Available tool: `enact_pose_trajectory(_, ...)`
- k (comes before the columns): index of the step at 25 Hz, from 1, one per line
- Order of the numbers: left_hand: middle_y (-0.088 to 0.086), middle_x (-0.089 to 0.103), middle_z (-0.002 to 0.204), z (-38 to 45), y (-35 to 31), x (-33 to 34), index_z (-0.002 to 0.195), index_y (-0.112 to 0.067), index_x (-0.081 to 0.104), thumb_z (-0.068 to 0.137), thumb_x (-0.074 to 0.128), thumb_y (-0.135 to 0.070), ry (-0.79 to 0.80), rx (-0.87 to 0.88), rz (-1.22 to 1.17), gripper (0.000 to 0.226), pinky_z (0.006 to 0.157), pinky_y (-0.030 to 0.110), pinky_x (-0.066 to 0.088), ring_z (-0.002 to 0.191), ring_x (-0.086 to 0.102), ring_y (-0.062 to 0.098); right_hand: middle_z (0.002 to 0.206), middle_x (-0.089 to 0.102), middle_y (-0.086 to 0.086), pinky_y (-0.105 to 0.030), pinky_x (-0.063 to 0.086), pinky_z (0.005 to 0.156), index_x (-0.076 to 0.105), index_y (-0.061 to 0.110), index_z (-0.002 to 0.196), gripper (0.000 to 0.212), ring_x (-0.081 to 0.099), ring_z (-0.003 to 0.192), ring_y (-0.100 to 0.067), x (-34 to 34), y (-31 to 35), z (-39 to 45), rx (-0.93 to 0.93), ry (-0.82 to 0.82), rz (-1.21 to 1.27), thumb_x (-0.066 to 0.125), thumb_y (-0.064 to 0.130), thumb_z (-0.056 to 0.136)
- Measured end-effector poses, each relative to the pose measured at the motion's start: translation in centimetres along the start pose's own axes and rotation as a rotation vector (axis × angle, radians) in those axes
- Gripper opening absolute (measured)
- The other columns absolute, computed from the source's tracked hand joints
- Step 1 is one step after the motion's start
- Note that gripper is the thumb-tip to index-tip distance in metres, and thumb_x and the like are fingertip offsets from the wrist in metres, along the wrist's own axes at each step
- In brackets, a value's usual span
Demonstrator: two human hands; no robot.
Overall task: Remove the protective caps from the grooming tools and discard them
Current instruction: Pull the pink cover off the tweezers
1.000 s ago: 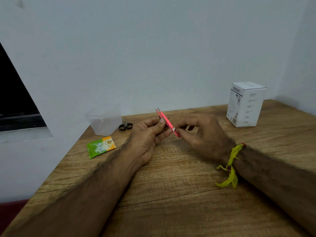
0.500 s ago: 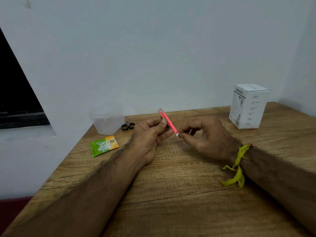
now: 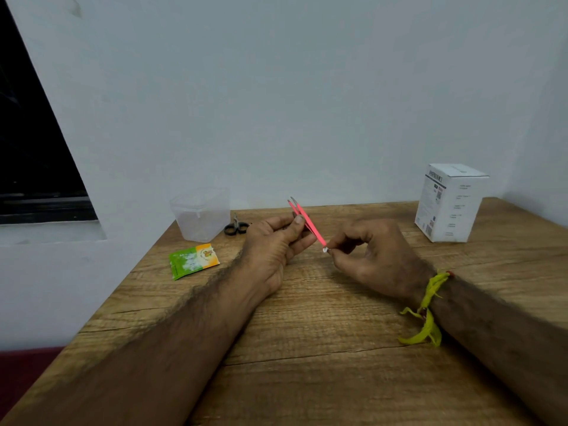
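Pink tweezers [image 3: 307,222] sit pinched in the left hand [image 3: 273,244] above mid-desk [image 3: 307,348]; the right hand [image 3: 372,256] pinches the small white cap [image 3: 325,249] at their near end, seemingly just off. Discarding remains. Scissors [image 3: 236,227] wait near the far-left corner.

The white cardboard box [image 3: 450,202] standing upright at the far right of the wooden table [image 3: 307,348] carries printing: a dark vertical line of capital letters runs down its left face, with what look like small code squares below it, and faint grey lines of text sit on its front face, yet all of it is too small and blurred to read. The green and orange foil sachet [image 3: 193,260] lying flat near the table's left edge shows a round emblem and pale markings, likewise unreadable.
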State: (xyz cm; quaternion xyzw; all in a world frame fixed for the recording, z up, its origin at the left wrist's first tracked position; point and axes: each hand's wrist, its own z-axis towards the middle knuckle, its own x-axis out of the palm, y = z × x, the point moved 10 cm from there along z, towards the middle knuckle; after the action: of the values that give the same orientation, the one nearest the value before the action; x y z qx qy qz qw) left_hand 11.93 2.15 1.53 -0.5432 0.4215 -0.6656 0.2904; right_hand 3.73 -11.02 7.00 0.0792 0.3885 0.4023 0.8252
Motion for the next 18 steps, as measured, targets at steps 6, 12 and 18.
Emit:
enact_pose_trajectory(6,0.01,0.073,0.079,0.2,-0.1,-0.4,0.093,0.006,0.068,0.092,0.061,0.005,-0.009,-0.007,0.004,0.008,0.061,0.023,0.061,0.069,0.073,0.015,0.073,0.073,0.006,-0.02,0.055,0.068,0.078,0.011,0.081,0.007,0.068,0.069,-0.007,0.3,-0.6,0.0,0.096,-0.017,0.057,0.078,0.004,0.082)
enact_pose_trajectory(12,0.008,0.072,0.076,0.2,0.1,0.3,0.092,0.005,0.068,0.092,0.06,0.004,0.05,0.018,0.087,0.008,0.063,0.026,0.062,0.068,0.072,0.014,0.073,0.072,0.004,-0.017,0.049,0.061,0.075,0.013,0.08,0.009,0.063,0.064,-0.002,0.9,-1.3,0.2,0.15,0.022,0.062,0.075,0.006,0.085)
enact_pose_trajectory(18,0.011,0.075,0.08,0.2,0.3,0.7,0.094,0.006,0.069,0.091,0.062,0.003,0.096,0.032,0.137,0.008,0.07,0.029,0.063,0.074,0.074,0.018,0.072,0.07,0.009,-0.014,0.05,0.064,0.075,0.012,0.078,0.009,0.066,0.069,-0.006,0.0,0.1,0.3,0.024,-0.076,-0.025,0.076,0.004,0.081)
